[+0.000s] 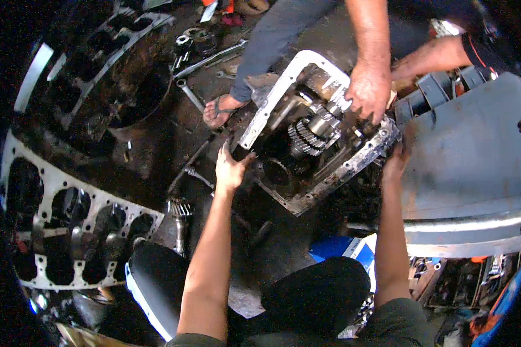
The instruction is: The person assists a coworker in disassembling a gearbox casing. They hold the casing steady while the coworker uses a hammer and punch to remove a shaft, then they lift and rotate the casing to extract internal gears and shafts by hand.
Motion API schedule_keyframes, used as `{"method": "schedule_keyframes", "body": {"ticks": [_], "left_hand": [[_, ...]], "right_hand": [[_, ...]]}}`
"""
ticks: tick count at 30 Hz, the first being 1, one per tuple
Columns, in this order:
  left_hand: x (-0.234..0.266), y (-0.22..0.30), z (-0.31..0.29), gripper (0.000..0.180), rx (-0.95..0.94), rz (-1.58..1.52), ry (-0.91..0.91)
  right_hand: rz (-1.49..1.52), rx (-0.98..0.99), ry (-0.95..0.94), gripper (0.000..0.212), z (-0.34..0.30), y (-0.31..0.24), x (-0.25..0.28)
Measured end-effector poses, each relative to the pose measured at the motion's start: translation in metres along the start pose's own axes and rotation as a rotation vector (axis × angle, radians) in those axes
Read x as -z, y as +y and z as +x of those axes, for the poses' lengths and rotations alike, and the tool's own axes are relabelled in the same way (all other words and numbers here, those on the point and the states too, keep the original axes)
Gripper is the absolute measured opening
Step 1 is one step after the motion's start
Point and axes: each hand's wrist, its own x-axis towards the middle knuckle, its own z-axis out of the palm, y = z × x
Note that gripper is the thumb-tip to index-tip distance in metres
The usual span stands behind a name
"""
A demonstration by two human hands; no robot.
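The case [262, 114] sits between the left hand [231, 169], spread at its left corner, and the right hand [395, 162], half hidden at its right, gears [308, 137] slanting near-left to far-right, though I can't tell whether either grips.

Readable text: none. Blue-and-white box [330, 248], beside wearer's right knee [333, 280]: small dark marks on its white band [353, 247], look like print, too small and blurred to make out. Dark sleeve [485, 53] of person opposite, upper right: small pale mark near red trim, can't tell if lettering.
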Motion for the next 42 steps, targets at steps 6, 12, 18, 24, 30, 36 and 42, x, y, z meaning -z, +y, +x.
{"method": "schedule_keyframes", "body": {"ticks": [6, 12, 18, 24, 30, 36, 42], "left_hand": [[-0.024, 0.032, 0.026, 0.073, -0.197, 0.197, -0.124], [-0.036, 0.043, 0.018, 0.072, -0.347, 0.249, -0.045], [-0.044, 0.058, 0.028, 0.076, -0.368, 0.332, -0.098], [-0.051, 0.061, 0.023, 0.077, -0.346, 0.298, -0.113], [-0.052, 0.060, 0.027, 0.082, -0.382, 0.359, -0.122], [-0.062, 0.053, 0.038, 0.081, -0.486, 0.452, -0.077], [-0.060, 0.047, 0.035, 0.083, -0.498, 0.514, -0.055]], "right_hand": [[-0.253, -0.028, -0.082, 0.091, -0.059, -0.026, -0.030], [0.192, -0.007, -0.100, 0.082, -0.049, -0.004, -0.046], [0.243, 0.000, -0.122, 0.074, -0.012, 0.012, -0.048], [0.067, -0.020, 0.019, 0.075, -0.016, 0.016, -0.049], [0.256, -0.063, 0.012, 0.065, -0.011, 0.032, -0.055], [0.012, -0.042, 0.072, 0.066, 0.005, 0.049, -0.063], [0.012, -0.021, 0.056, 0.063, -0.002, 0.040, -0.059]]}}
